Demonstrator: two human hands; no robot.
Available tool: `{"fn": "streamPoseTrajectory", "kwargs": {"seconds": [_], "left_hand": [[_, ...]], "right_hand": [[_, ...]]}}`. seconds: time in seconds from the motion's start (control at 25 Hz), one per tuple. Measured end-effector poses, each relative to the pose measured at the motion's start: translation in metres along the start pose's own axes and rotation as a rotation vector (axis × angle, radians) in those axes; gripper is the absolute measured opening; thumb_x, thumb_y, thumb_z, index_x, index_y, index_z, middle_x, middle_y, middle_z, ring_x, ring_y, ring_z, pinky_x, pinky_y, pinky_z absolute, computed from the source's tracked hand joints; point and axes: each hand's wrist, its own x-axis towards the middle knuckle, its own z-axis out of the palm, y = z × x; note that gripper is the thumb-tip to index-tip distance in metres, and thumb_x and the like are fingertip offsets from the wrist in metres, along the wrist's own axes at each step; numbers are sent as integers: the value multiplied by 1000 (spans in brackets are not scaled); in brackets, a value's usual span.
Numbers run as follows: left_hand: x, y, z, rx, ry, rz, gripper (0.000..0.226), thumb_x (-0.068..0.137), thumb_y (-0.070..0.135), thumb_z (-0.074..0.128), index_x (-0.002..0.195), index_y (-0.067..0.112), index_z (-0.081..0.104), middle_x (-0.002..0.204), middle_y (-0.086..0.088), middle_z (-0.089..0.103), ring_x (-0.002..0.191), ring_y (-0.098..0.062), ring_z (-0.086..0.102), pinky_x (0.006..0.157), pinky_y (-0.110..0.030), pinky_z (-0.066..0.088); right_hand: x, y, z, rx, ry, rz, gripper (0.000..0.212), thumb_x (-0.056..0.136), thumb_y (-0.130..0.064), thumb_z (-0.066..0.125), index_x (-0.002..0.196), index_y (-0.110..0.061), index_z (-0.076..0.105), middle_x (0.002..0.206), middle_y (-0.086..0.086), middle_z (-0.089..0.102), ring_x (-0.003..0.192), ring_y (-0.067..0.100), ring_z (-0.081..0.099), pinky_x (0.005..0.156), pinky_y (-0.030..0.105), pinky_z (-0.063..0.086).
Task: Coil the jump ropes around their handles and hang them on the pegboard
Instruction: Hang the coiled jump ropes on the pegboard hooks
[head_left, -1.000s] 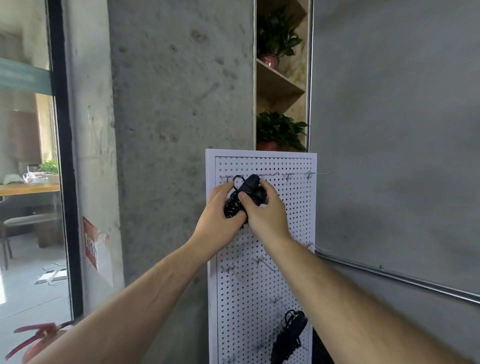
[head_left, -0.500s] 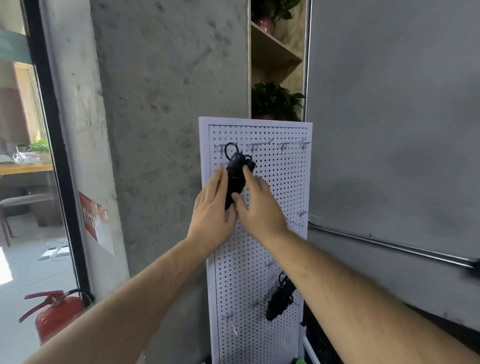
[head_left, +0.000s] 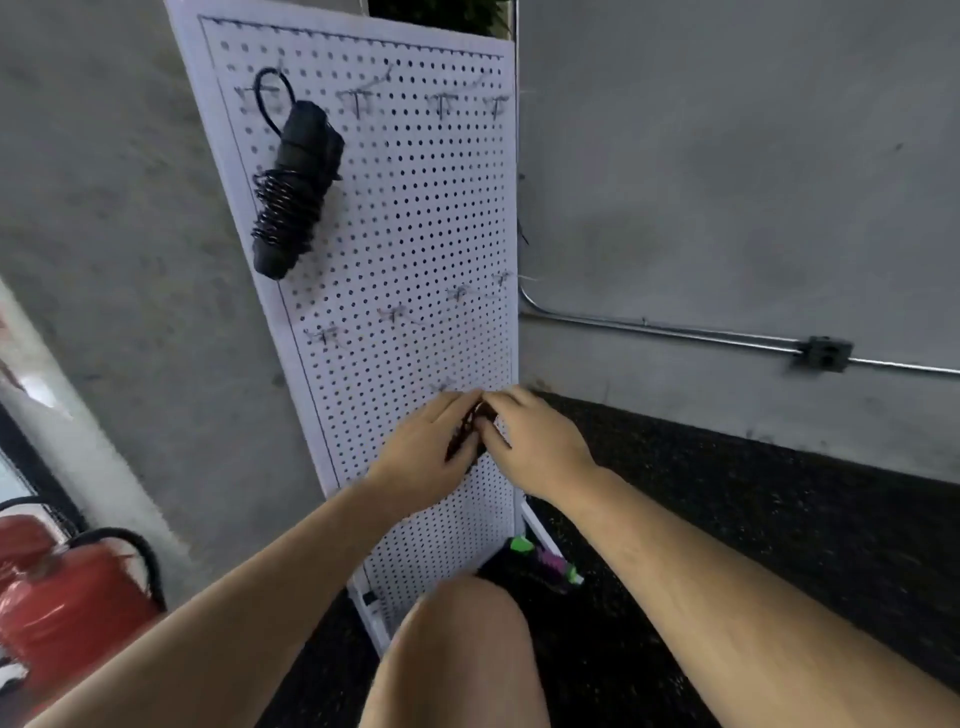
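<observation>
Grey concrete wall (head_left: 727, 182) fills the back, with dark speckled floor (head_left: 753, 519) open to the right. White pegboard (head_left: 415, 234) leans tilted; its right edge meets the wall corner and its foot is on the floor. Red fire extinguisher (head_left: 67, 608) sits low left, well clear of the board. Bare knee (head_left: 462, 639) is just before the board's base. Metal conduit (head_left: 649, 330) runs along the wall to the right.

First jump rope (head_left: 293, 192), coiled black, hangs from the top-left hook (head_left: 254, 93) near the board's left edge. The other top hooks (head_left: 358, 101) and the mid-row hooks (head_left: 392, 314) are bare.

Left grip (head_left: 421, 457) and right grip (head_left: 540, 447) meet low on the board near its right edge. Both curl onto the second jump rope (head_left: 470, 431), a dark bundle mostly hidden between them. Finger detail is blurred.

A green-purple item (head_left: 550, 561) lies at the board's foot.
</observation>
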Motion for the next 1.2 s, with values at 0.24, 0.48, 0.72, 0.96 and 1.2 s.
{"fn": "streamPoseTrajectory", "kwargs": {"seconds": [0.24, 0.48, 0.72, 0.96, 1.2], "left_hand": [[-7, -33, 140, -115, -341, -5, 59, 104, 45, 43, 157, 21, 32, 153, 2, 43, 137, -16, 44, 111, -37, 41], [-64, -69, 268, -39, -669, -78, 81, 89, 64, 21, 157, 22, 32, 157, -2, 39, 142, -22, 39, 116, -41, 34], [-101, -94, 348, 74, -937, -238, 74, 101, 50, 47, 162, 26, 12, 168, -10, 7, 150, -34, 21, 117, -46, 28], [-110, -110, 377, -95, -940, -485, 78, 95, 36, 59, 160, 23, 17, 162, -8, 12, 134, -35, 44, 109, -45, 42], [-116, -110, 375, -319, -797, -563, 67, 94, 18, 63, 154, 15, 32, 147, -4, 23, 118, -23, 55, 102, -32, 48]], "right_hand": [[-55, 94, 93, 18, -205, 248, 46, 104, -40, 42, 146, -24, 47, 135, 2, 52, 118, 25, 56, 92, 40, 50], [-129, 166, 194, 23, -515, 428, 49, 101, -40, 46, 149, -31, 42, 150, -3, 46, 136, 23, 43, 109, 37, 41], [-156, 195, 280, 31, -765, 514, 59, 100, -38, 50, 155, -24, 32, 153, 3, 37, 134, 29, 40, 105, 44, 45], [-156, 195, 338, 15, -786, 653, 75, 91, -47, 67, 149, -13, 32, 146, 11, 37, 131, 33, 38, 104, 42, 44], [-150, 204, 349, -41, -719, 666, 69, 82, -51, 74, 133, -12, 46, 133, 12, 46, 123, 32, 45, 98, 40, 46]]}}
